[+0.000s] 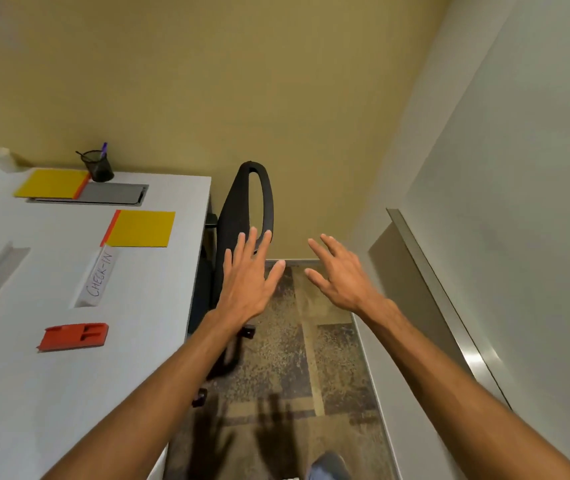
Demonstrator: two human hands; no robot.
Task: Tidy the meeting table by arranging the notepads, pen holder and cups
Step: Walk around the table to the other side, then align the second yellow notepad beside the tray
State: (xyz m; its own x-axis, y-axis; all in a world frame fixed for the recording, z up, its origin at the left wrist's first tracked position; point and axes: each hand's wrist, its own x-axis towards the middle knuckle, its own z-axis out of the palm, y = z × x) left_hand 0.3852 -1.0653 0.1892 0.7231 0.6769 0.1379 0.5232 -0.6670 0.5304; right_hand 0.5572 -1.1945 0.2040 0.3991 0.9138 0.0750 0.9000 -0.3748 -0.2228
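Note:
Two yellow notepads with orange spines lie on the white table (34,393): one (139,229) near the right edge, one (51,183) at the far end, partly over a grey cable hatch. A black mesh pen holder (98,165) with a purple pen stands beyond the hatch. A pale cup (1,158) sits blurred at the far left corner. My left hand (250,280) and my right hand (340,273) hover over the floor, right of the table, fingers spread, holding nothing.
A black office chair (247,202) stands tucked at the table's right side, just beyond my left hand. A folded "CHECK-IN" sign (98,277) and an orange plastic piece (74,337) lie on the table. Patterned carpet runs between table and the right wall with a metal rail (449,306).

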